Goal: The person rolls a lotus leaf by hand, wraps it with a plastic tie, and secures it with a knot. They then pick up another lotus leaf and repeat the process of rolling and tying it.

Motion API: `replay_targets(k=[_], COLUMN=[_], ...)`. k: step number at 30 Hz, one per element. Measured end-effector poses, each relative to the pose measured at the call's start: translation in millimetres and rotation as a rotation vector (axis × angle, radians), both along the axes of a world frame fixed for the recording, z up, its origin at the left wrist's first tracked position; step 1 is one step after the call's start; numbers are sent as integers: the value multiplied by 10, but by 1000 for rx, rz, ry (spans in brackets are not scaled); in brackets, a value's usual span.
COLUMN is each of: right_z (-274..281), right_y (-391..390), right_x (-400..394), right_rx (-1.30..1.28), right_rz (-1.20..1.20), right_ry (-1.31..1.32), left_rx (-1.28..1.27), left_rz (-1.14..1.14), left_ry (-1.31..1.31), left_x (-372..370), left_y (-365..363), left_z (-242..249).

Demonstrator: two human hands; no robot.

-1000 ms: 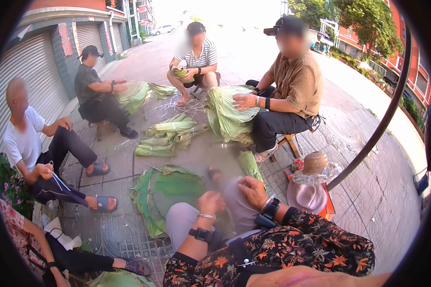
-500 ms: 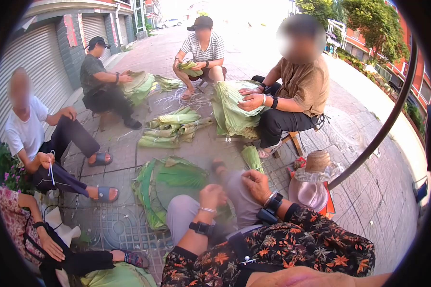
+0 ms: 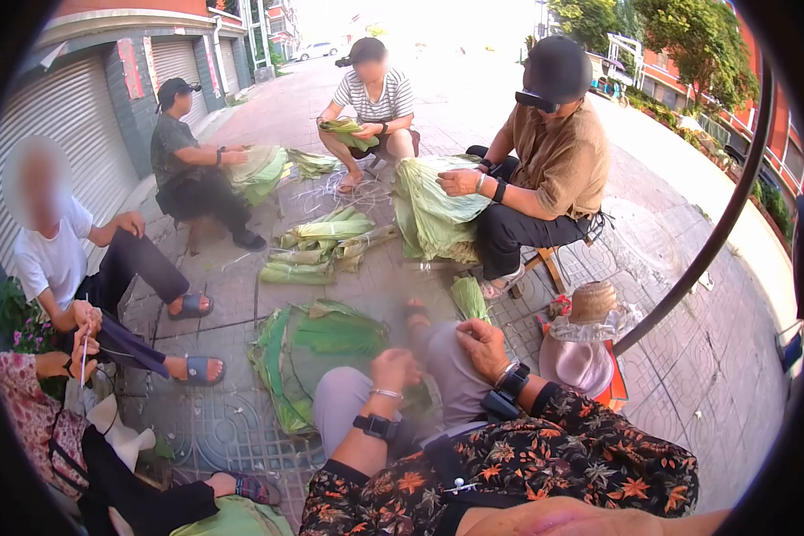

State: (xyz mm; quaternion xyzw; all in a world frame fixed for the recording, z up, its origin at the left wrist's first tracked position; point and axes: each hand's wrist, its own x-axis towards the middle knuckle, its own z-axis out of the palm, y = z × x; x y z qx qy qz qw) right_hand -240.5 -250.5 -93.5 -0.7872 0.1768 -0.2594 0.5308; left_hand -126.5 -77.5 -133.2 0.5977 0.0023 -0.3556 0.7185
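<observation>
Green leaf stack (image 3: 311, 355) lies lower centre of frame, left of the nearer left hand (image 3: 394, 368); long axis unclear. Left fingers blurred, right hand (image 3: 482, 349) loosely curled; aperture and hold undeterminable.

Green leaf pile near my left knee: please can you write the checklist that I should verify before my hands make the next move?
1. Leaf pile on the paving: ok.
2. Pile edges even: not ok, they are ragged.
3. Left hand free: cannot tell, it is blurred.
4. Right hand free: cannot tell, its fingers are curled.
5. Leaf bundles apart from the pile: ok.
6. Straw hat away from the pile: ok.
</observation>
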Motion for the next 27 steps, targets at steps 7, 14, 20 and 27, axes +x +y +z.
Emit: replay_targets(k=[7, 14, 20, 27], right_z=[-71, -84, -144, -165], right_y=[-73, -112, -118, -118], right_x=[-16, -55, -2, 43], right_rx=[-61, -1, 79, 152], right_rz=[-52, -56, -58, -114], right_ry=[-50, -32, -38, 31], left_rx=[52, -4, -124, 114], left_rz=[-20, 45, 162, 220], left_ry=[11, 39, 45, -145], left_x=[37, 85, 417, 1112], left_y=[-57, -63, -61, 560], left_z=[-133, -54, 150, -46])
